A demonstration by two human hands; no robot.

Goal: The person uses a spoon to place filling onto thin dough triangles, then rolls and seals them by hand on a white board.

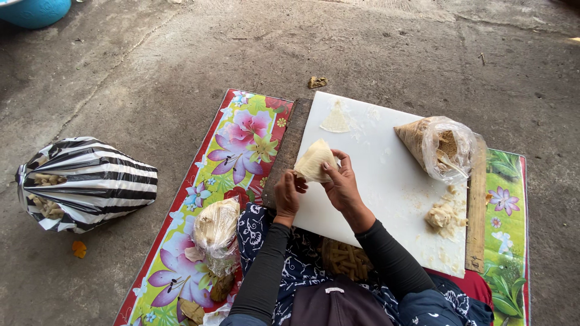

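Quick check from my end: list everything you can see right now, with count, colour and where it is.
folded wrapper: one, pale cream, held in both hands over the board
cutting board: one, white, on a wooden plank
flat wrapper: one, pale, top of the board
clear bag: one, brown crumbly filling, board's right side
filling lump: one, pale, board's lower right
floral mat: one, red with pink flowers, on the concrete floor
bag of wrappers: one, clear, on the mat
striped bag: one, black and white, on the floor at left
basin: one, blue, top left corner
left hand: one
right hand: one
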